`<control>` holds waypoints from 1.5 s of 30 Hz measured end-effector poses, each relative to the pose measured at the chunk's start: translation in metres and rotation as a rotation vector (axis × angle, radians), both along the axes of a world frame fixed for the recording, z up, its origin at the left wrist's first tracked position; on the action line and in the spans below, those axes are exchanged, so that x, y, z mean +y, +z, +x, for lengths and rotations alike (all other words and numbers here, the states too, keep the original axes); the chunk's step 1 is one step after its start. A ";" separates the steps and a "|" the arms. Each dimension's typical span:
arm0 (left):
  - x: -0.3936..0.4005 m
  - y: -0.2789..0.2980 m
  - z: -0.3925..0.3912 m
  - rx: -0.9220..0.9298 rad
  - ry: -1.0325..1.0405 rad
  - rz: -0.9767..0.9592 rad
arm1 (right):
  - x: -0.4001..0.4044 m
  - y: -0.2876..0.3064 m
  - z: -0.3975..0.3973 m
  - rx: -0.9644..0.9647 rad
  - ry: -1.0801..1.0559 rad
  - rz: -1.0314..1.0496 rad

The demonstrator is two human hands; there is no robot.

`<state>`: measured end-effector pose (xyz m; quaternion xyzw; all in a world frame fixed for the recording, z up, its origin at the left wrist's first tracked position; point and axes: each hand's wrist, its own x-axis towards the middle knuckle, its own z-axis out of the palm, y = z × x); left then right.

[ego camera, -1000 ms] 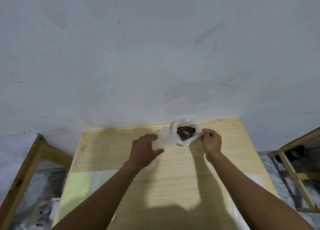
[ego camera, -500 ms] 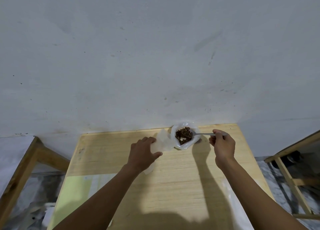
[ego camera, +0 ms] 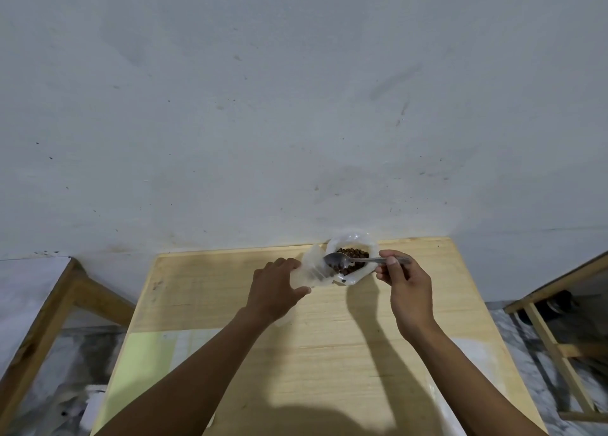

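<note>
pinching grey metal spoon (ego camera: 353, 260) over brown beans (ego camera: 358, 253), white bag (ego camera: 351, 239), clear pouch (ego camera: 312, 270)

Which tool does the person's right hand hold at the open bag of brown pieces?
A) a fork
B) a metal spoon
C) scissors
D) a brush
B: the right hand pinches the handle of a metal spoon, its bowl by the rim of the white bag of brown pieces, while the left hand holds a small clear pouch beside it.

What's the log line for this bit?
left hand: holds small clear bag | right hand: holds spoon over pellet bag
</note>
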<state>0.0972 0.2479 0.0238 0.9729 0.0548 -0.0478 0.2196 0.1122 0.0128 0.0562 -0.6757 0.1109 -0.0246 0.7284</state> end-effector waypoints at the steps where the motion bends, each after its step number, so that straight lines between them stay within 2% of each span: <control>1: 0.000 0.000 0.000 -0.002 0.000 -0.008 | 0.000 0.001 -0.001 -0.008 0.014 0.001; 7: 0.001 -0.002 -0.004 -0.026 0.022 -0.054 | 0.002 0.009 0.002 -0.074 0.039 0.003; 13: 0.006 -0.008 -0.013 -0.025 0.050 -0.069 | -0.005 -0.003 0.023 -0.040 -0.149 -0.030; 19: 0.013 -0.013 -0.019 -0.020 0.062 -0.064 | -0.009 -0.042 0.045 0.074 -0.190 -0.190; 26: 0.012 -0.014 -0.016 -0.015 0.051 -0.060 | 0.004 -0.069 0.047 0.125 -0.142 -0.327; 31: 0.006 -0.016 -0.011 -0.004 0.051 -0.072 | 0.013 -0.083 0.043 0.261 -0.113 -0.291; 36: 0.001 -0.019 -0.010 -0.006 0.040 -0.100 | 0.010 -0.092 0.051 0.450 -0.138 -0.110; 45: 0.001 -0.020 -0.008 -0.019 0.035 -0.099 | -0.013 -0.051 0.038 0.344 -0.272 0.000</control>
